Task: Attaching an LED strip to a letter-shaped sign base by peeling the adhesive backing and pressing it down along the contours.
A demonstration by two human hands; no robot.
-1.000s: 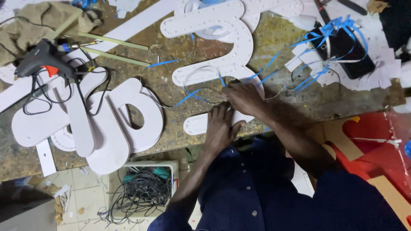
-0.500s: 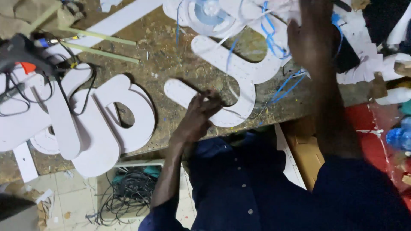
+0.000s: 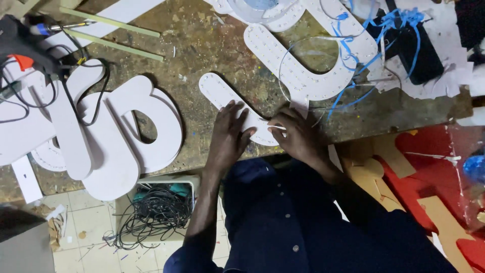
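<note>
A long white foam-board letter piece [image 3: 218, 90], dotted with small holes along its edge, lies slanted on the worn wooden workbench [image 3: 202, 45]. My left hand [image 3: 230, 132] lies flat on its near end with fingers spread. My right hand [image 3: 299, 135] sits just to the right, near the bench's front edge, and pinches a thin white wire [image 3: 277, 127] against the piece. A larger curved white letter [image 3: 308, 76] with blue and white wires [image 3: 353, 55] lies just beyond my right hand.
Stacked white letters [image 3: 121, 136] fill the bench's left side, under a glue gun [image 3: 28, 48] with black cable. A black box [image 3: 419, 50] sits far right. A tub of tangled black cable [image 3: 156, 207] stands on the floor below. Red and tan boards [image 3: 429, 172] lie at right.
My right hand has come down from the far letters to the near edge beside my left hand. The left hand has stayed on the slanted piece.
</note>
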